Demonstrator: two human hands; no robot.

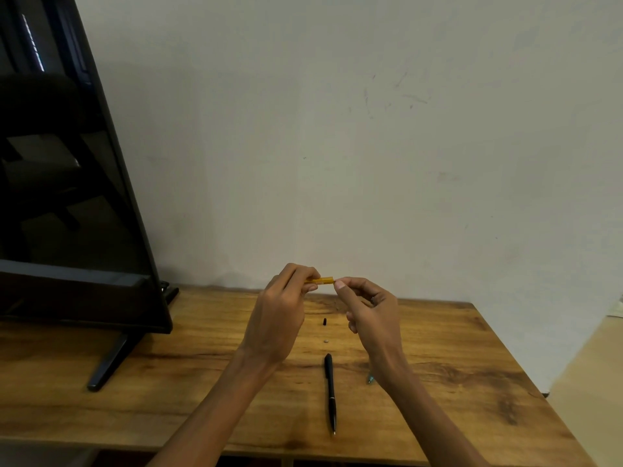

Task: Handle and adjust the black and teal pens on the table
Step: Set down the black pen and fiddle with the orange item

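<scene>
Above the wood-grain table (438, 348), well back from its near edge, the left hand (283, 318) pinches a small yellow piece (324, 281); the right hand (372, 316) has curled fingers at its other end, grip unclear. The slim black pen (330, 392) lies between the forearms; a teal tip (370, 378), perhaps the teal pen, peeks beside the right wrist

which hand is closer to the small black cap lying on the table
Left, by a little. The small black cap lies between them: the left hand is just to its left, gripping a yellow piece, and the right hand is slightly farther off to its right.
</scene>
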